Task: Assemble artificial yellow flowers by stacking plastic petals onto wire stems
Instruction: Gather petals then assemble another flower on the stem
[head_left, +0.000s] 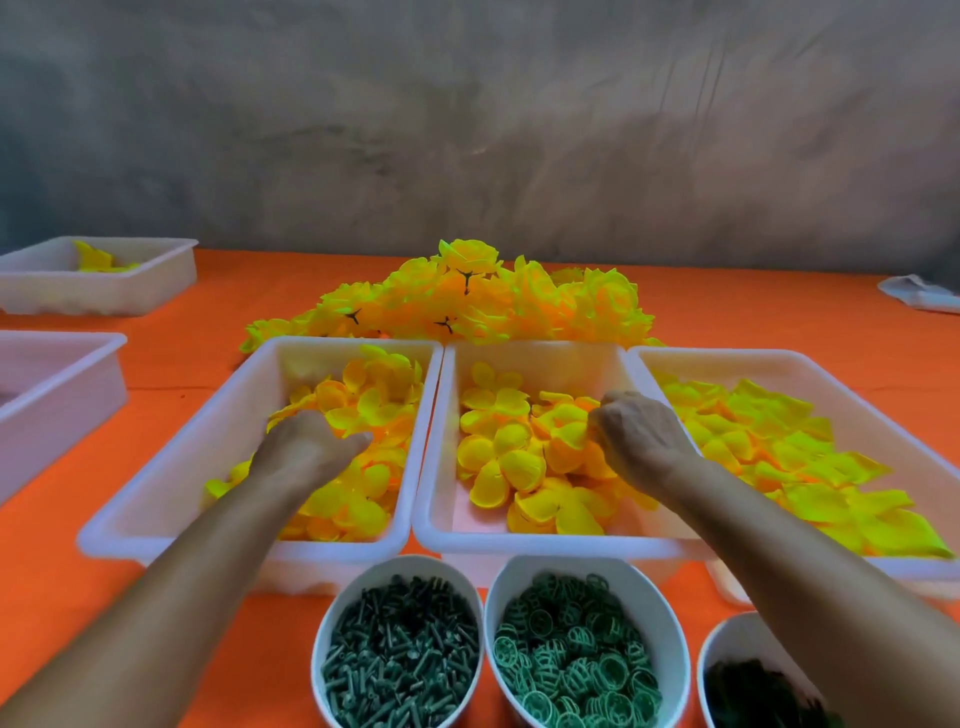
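Observation:
Three white trays stand side by side on the orange table. The left tray holds yellow cupped petals, and my left hand reaches down into them, its fingertips hidden among the petals. The middle tray holds larger yellow petal rings. My right hand is curled over the right side of that tray, fingers pinched at a petal. The right tray is filled with flat yellow-green petals. A heap of finished yellow flowers lies behind the trays.
Near the front edge stand three white bowls: dark green stem pins, green ring pieces, dark green parts. Two more white trays sit at the left. A white cloth lies far right.

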